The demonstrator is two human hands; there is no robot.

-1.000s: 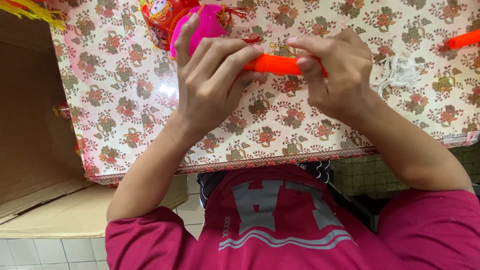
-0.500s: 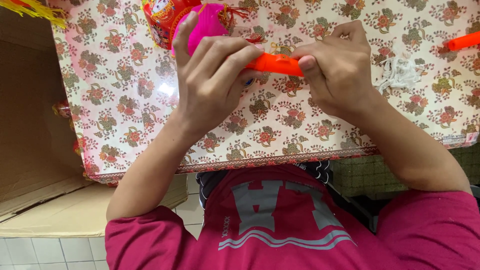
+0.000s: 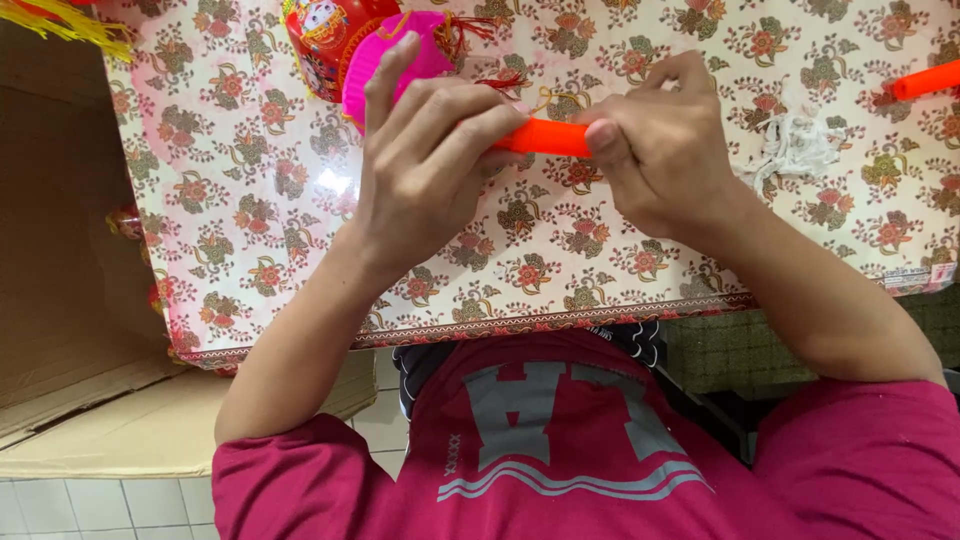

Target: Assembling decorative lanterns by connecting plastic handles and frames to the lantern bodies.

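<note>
Both hands meet over the middle of the surface (image 3: 600, 270), holding a short orange tube (image 3: 545, 137) between them. The tube is smooth, matte and round in section, lying level and pointing roughly from nine to three o'clock. The left hand (image 3: 425, 165) closes its grip on the tube's left end, fingers curled over the top with the index finger raised and straight. The right hand (image 3: 660, 150) is clamped on the tube's right end, the thumb pressed flat along its near side and the other fingers folded over the far side. Only the middle stretch of the tube shows between the two hands.

At eleven o'clock from the hands, partly hidden by the left fingers, lies a bright pink round piece (image 3: 385, 55) with a thin rim, and beside it a red decorated lantern-like ornament (image 3: 320, 35) with printed figures and red thread tassels. A small tangle of white string (image 3: 795, 150) rests at three o'clock from the hands, and a second orange tube (image 3: 925, 78) pokes in at the two o'clock edge.

The surface wears a glossy cloth, cream with red and green floral sprigs and a patterned red border along the near edge; a light glare sits on it at nine o'clock. A brown cardboard box (image 3: 70, 300) with open flaps stands at the left, yellow fringe (image 3: 60, 18) above it. Pale floor tiles (image 3: 90, 505) show at the bottom left. The person's magenta shirt (image 3: 560, 450) fills the bottom.
</note>
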